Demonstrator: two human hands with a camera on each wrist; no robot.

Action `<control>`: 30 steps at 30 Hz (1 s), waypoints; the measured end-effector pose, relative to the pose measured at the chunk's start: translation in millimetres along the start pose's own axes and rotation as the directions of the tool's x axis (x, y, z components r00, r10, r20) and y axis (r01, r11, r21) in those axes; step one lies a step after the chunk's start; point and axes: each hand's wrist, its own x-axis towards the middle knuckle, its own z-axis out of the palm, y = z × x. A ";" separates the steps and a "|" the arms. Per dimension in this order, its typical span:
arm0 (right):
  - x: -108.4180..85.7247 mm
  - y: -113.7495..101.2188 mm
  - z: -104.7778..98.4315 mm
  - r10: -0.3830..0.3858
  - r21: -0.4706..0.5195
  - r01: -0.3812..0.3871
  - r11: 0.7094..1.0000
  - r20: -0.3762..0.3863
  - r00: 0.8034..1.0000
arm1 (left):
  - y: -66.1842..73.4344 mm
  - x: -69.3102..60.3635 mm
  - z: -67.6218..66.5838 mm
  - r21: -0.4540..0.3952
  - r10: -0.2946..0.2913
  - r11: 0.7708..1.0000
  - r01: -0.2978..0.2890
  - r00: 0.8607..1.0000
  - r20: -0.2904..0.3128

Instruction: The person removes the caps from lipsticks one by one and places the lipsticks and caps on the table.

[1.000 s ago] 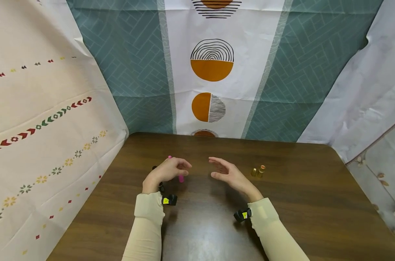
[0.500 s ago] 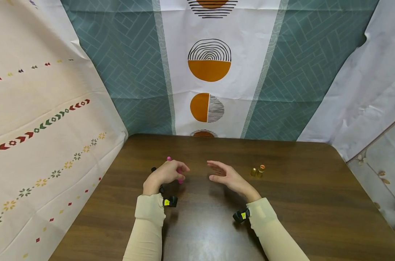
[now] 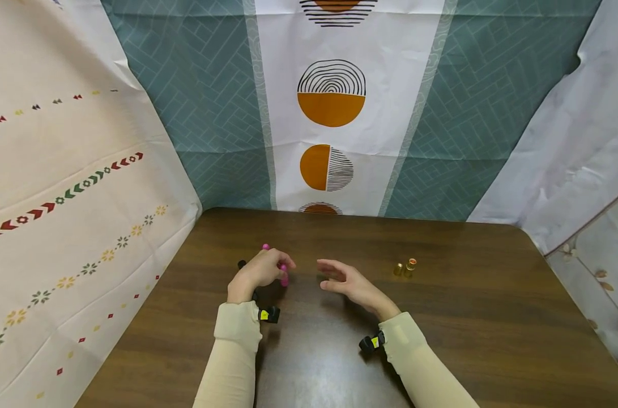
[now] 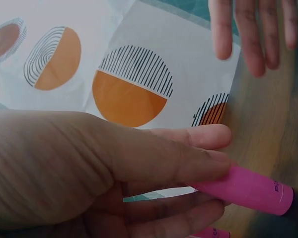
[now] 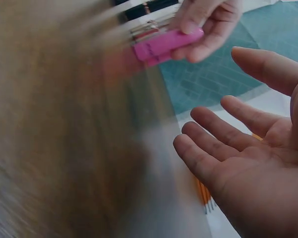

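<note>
In the head view my left hand (image 3: 259,272) is low over the table at left, its thumb and fingers around a slim pink tube (image 3: 285,277). The left wrist view shows the thumb across one end of this pink tube (image 4: 256,192), which has dark lettering, with fingers on its other side; they appear to pinch it. A second pink piece (image 4: 212,233) shows below. My right hand (image 3: 350,281) hovers near the middle of the table, fingers loosely spread, holding nothing. Another pink end (image 3: 265,247) and a black item (image 3: 242,264) are partly hidden behind my left hand.
Two small gold cylinders (image 3: 409,267) stand close together on the right of the brown wooden table (image 3: 492,294), one with an orange-red top. Patterned cloths (image 3: 212,102) hang behind the table and along both sides.
My left hand has come down slightly around the pink tube, which is still in about the same place. My right hand has drifted a little left and down, towards the left hand.
</note>
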 end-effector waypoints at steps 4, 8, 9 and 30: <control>1.5 1.8 6.0 0.010 -0.002 -0.010 1.000 0.026 1.000 | -0.1 2.5 1.5 0.034 0.012 0.999 -0.012 1.000 -0.009; 1.5 1.4 9.0 0.008 0.011 -0.009 1.000 0.031 0.999 | 0.0 3.7 2.2 0.059 0.016 0.998 -0.015 1.000 -0.021; 1.6 1.8 9.2 0.008 0.012 -0.008 1.000 0.031 1.000 | 0.1 3.9 2.1 0.064 0.020 0.998 -0.018 1.000 -0.024; 4.6 2.7 19.3 0.024 0.162 -0.030 0.986 0.036 0.999 | 10.1 13.0 11.5 -0.075 0.148 0.986 -0.149 0.989 -0.020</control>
